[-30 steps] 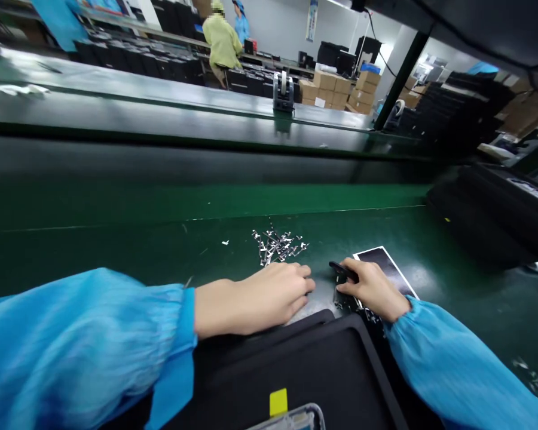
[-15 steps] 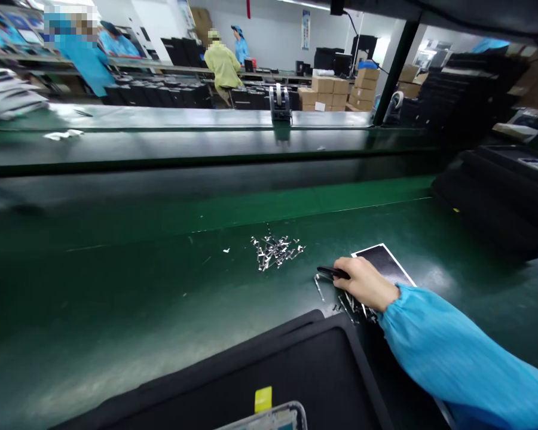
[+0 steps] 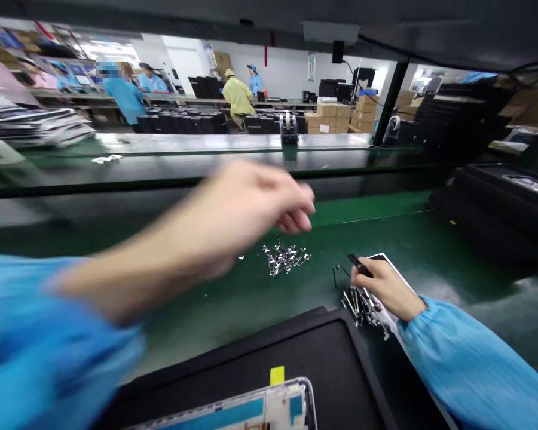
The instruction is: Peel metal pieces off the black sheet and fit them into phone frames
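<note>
My left hand is raised over the bench, smeared by motion, its fingers bent downward. Whether anything is in them I cannot make out. At the right, my right hand grips a slim black tool that looks like tweezers; its tips are hidden. Below that hand lies a pile of small metallic strips, partly over a white-edged dark sheet. Another heap of small strips sits farther left on the green bench. Nearest me, a silver-edged device frame with blue inside rests on a black tray.
A yellow tab shows by the frame. Black trays are stacked at the right. Beyond the bench edge stand a tape dispenser and a pile of white-edged sheets. Several people work in the background.
My left hand has come into view from the left, over the bench. My right hand has shifted slightly right with the black tool, and more of the strips beneath it show. The view has tilted upward.
</note>
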The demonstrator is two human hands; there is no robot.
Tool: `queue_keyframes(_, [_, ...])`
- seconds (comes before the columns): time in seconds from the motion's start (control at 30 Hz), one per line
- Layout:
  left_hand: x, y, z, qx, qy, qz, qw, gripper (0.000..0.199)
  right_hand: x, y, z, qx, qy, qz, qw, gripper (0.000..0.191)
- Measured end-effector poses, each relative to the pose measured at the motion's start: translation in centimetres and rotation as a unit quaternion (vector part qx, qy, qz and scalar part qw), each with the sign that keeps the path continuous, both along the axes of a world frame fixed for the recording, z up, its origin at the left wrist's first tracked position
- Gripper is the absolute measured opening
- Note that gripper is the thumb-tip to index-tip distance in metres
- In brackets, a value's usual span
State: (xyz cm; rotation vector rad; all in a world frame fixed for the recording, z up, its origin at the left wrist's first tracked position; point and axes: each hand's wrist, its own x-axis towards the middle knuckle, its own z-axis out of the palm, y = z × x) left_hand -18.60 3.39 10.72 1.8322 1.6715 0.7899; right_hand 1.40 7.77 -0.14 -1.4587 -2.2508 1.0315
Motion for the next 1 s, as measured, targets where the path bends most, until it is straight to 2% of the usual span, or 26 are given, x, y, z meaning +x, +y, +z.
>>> queue_keyframes(0.1, [2.4, 1.6, -3.2, -0.092, -0.062, -0.023, 0.994, 0.016, 1.0, -0.8, 0.4, -0.013, 0.117, -0.05, 0.992, 0.021])
queue_keyframes(0.2, [4.4, 2.4, -6.5, -0.138, -0.124, -0.06, 0.981, 0.009, 1.4, -1.7, 0.6, -0.027, 0.192, -0.09, 0.977, 0.014])
queue_keyframes(0.3, [5.2, 2.3, -8.0, -0.155, -0.162, -0.091, 0.97, 0.011, 1.5, -2.3, 0.5, -0.05, 0.22, -0.11, 0.968, 0.014])
queue_keyframes(0.4, [5.1, 1.9, -8.3, -0.159, -0.177, -0.108, 0.965, 0.022, 1.6, -2.6, 0.4, -0.076, 0.218, -0.112, 0.967, 0.013])
queue_keyframes(0.5, [4.8, 1.8, -8.6, -0.173, -0.173, -0.12, 0.962, 0.023, 1.8, -2.6, 0.3, -0.091, 0.213, -0.127, 0.964, 0.015])
queue_keyframes(0.67, [4.8, 1.3, -9.1, -0.187, -0.148, -0.142, 0.961, 0.023, 1.7, -2.5, 0.9, -0.119, 0.218, -0.154, 0.956, 0.03])
queue_keyframes(0.8, [4.9, 1.1, -9.0, -0.187, -0.134, -0.155, 0.961, 0.023, 1.4, -2.6, 1.5, -0.14, 0.22, -0.137, 0.955, 0.02])
queue_keyframes(1.0, [5.0, 1.0, -8.2, -0.159, -0.125, -0.136, 0.97, 0.012, 1.1, -2.7, 1.5, -0.147, 0.23, -0.141, 0.952, 0.014])
